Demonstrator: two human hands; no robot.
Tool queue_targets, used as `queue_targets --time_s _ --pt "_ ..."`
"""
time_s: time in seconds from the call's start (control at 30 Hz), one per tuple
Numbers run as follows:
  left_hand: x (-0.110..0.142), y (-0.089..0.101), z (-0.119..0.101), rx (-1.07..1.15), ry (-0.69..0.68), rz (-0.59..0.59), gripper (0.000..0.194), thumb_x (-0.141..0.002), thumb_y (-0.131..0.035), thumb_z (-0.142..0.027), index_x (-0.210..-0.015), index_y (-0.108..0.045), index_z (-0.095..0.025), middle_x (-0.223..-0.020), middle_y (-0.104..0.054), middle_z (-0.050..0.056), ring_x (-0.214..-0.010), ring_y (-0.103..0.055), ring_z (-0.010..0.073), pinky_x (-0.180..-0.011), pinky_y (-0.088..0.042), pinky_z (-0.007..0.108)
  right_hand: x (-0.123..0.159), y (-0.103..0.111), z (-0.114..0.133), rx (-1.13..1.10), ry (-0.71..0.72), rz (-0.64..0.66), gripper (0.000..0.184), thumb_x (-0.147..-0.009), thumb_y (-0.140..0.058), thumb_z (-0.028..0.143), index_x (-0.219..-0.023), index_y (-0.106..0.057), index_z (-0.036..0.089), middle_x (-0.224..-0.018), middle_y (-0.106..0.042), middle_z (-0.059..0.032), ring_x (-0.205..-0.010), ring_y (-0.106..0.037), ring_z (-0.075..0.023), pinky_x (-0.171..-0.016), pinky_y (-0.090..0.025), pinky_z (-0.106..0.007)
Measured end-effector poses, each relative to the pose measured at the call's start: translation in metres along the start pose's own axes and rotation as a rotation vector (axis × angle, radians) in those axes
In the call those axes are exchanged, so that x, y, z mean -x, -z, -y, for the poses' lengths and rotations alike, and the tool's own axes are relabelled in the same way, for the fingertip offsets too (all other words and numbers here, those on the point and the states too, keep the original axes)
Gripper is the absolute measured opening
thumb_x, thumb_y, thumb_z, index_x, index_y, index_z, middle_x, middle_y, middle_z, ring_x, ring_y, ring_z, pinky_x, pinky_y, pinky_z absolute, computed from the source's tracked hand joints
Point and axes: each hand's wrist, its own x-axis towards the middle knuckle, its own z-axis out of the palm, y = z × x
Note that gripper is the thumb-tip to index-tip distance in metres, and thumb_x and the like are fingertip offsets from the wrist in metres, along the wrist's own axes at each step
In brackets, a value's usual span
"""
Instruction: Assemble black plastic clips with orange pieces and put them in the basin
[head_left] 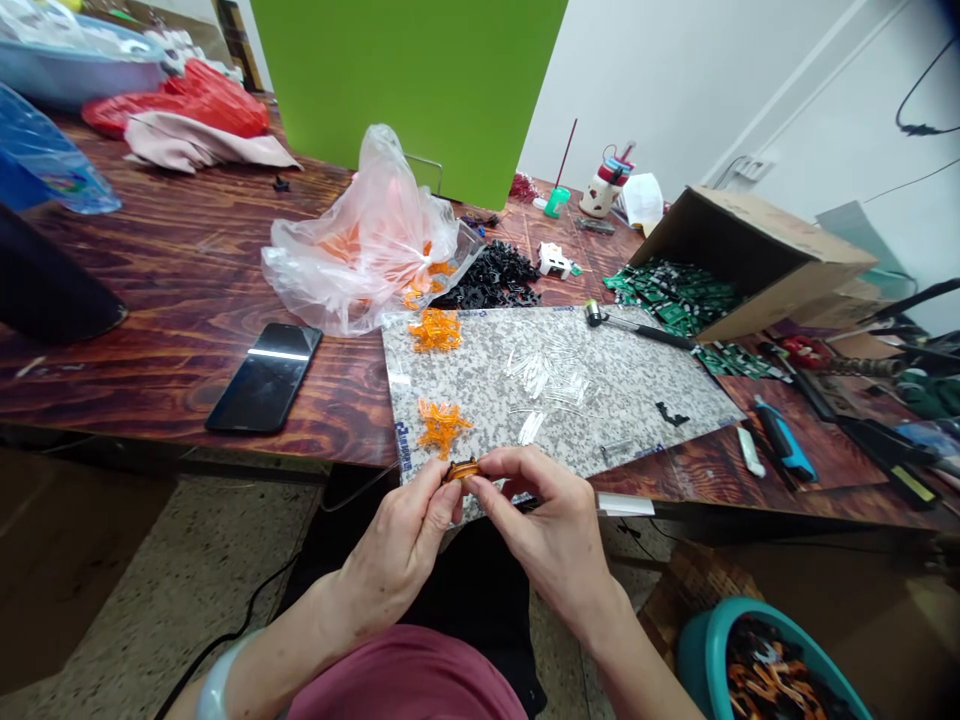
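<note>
Between my two hands, at the front edge of a speckled stone slab, is a small orange and black plastic part. My left hand pinches its left end between thumb and finger. The right end is pinched by my right hand. Fingertips cover much of the part, so its exact kind is unclear. Just beyond it lies a small pile of orange plastic pieces, with another orange pile farther back. Thin white strips are scattered across the slab's middle.
A hammer lies at the slab's back right. Behind are black pieces, a plastic bag and a cardboard box spilling green boards. A phone lies left, a blue-handled tool right, and a teal tub below.
</note>
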Motion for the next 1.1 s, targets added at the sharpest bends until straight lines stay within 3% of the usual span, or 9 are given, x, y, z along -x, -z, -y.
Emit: queue_targets --time_s 0.27,0.43,0.67,0.83,1.1 --pt "0.002 0.005 0.004 -0.068 -0.072 0.079 0.021 -0.097 -0.029 -0.028 -0.086 -0.046 -0.02 -0.072 -0.051 -0.001 -0.062 -0.048 0.0139 -0.06 -0.04 0.024 -0.005 0.013 -0.002 -0.222 -0.175 0.238 0.024 -0.078 -0.067 0.027 -0.101 -0.062 0.021 -0.099 -0.066 -0.0033 -0.082 -0.064 -0.0145 -0.067 -0.053 -0.024" --pt "0.002 0.01 0.004 -0.126 -0.208 0.138 0.022 -0.096 -0.03 -0.02 -0.082 -0.046 -0.019 -0.069 -0.049 -0.002 -0.06 -0.047 0.0124 -0.059 -0.038 0.023 -0.003 0.013 -0.007 -0.321 -0.186 0.324 0.015 -0.082 -0.064 0.031 -0.093 -0.066 0.02 -0.09 -0.066 -0.0023 -0.079 -0.061 -0.0135 -0.068 -0.049 -0.024" --pt "0.003 0.014 0.004 -0.147 -0.32 0.192 0.022 -0.094 -0.031 -0.014 -0.078 -0.045 -0.019 -0.068 -0.047 -0.003 -0.061 -0.046 0.0112 -0.059 -0.037 0.021 0.003 0.013 -0.006 -0.332 -0.164 0.309 0.008 -0.08 -0.067 0.025 -0.085 -0.066 0.019 -0.079 -0.063 0.0 -0.07 -0.057 -0.0117 -0.063 -0.045 -0.023" --pt "0.002 0.013 0.006 -0.147 -0.363 0.184 0.023 -0.094 -0.032 -0.013 -0.075 -0.044 -0.019 -0.066 -0.045 -0.003 -0.059 -0.044 0.0107 -0.058 -0.037 0.02 0.003 0.014 -0.003 -0.223 -0.061 0.273 0.006 -0.082 -0.065 0.024 -0.083 -0.066 0.018 -0.075 -0.063 -0.0004 -0.067 -0.055 -0.0116 -0.062 -0.042 -0.023" --pt "-0.004 0.012 0.006 -0.2 -0.302 0.202 0.021 -0.095 -0.033 -0.018 -0.083 -0.05 -0.017 -0.073 -0.052 -0.001 -0.066 -0.049 0.0126 -0.063 -0.04 0.022 0.006 0.014 -0.012 -0.179 0.105 0.197 0.007 -0.083 -0.064 0.017 -0.089 -0.066 0.02 -0.082 -0.065 -0.0007 -0.071 -0.055 -0.0111 -0.066 -0.043 -0.022"
